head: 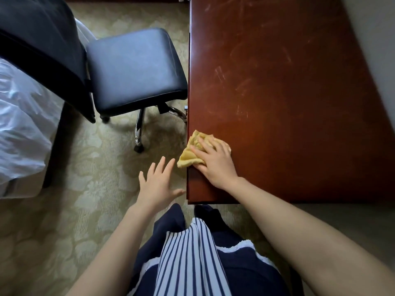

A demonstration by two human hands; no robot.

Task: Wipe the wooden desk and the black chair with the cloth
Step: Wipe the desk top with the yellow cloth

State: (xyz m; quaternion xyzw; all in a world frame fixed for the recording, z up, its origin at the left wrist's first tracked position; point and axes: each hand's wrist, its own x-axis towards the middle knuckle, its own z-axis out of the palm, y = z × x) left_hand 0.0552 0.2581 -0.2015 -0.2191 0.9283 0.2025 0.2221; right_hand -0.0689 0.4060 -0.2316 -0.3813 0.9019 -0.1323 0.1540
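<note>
Desk step in hand: the right hand point(215, 163) pressed the yellow cloth point(192, 152) onto the wooden desk point(277, 82).

The cloth lay bunched at the desk's left edge, centre of the frame, one corner hanging past it; the fingers lay spread and flat on top, pressing rather than clutching. The left hand point(157, 180) hovered just beside it over the carpet point(85, 167), fingers splayed and holding nothing. Smears and scuffs showed across the dark red top toward the upper right, so the next move likely called for long strokes that way. The black chair point(134, 69) stood at upper left, seemingly unwiped, beside a white-sheeted bed point(21, 124).
</note>
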